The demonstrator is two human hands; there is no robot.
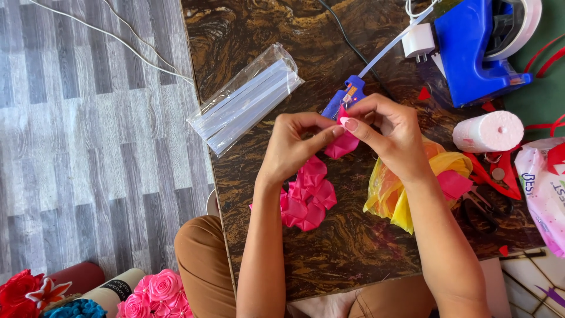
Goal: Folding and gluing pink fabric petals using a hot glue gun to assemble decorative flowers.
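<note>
Head view: nearest, at the lower left on the floor, lie several satin ribbon roses (154, 291) in pink and one red bunch (19, 291). On the dark, marbled desk (329, 247) sits one loose pile of glossy pink petals (307, 194), folded and soft. Just right of it lies one crumpled yellow plastic bag (393, 200), thin and shiny. One pair of scissors (481, 206) lies at the right edge beside red scraps.

Above the pile, both hands meet over the desk. The left hand (294, 144) and right hand (391, 129) are each nearly closed, thumb and forefinger pinching one pink petal (342, 144) between them, held up off the desk.

Just behind the fingers lies one blue glue gun (344, 97) with a translucent stick at its back. To the left is one clear packet of glue sticks (247, 97), long, smooth and round. Farther right sit one white foam cylinder (488, 131), one white plug (419, 41) and one blue tape dispenser (474, 50), hard plastic.
</note>
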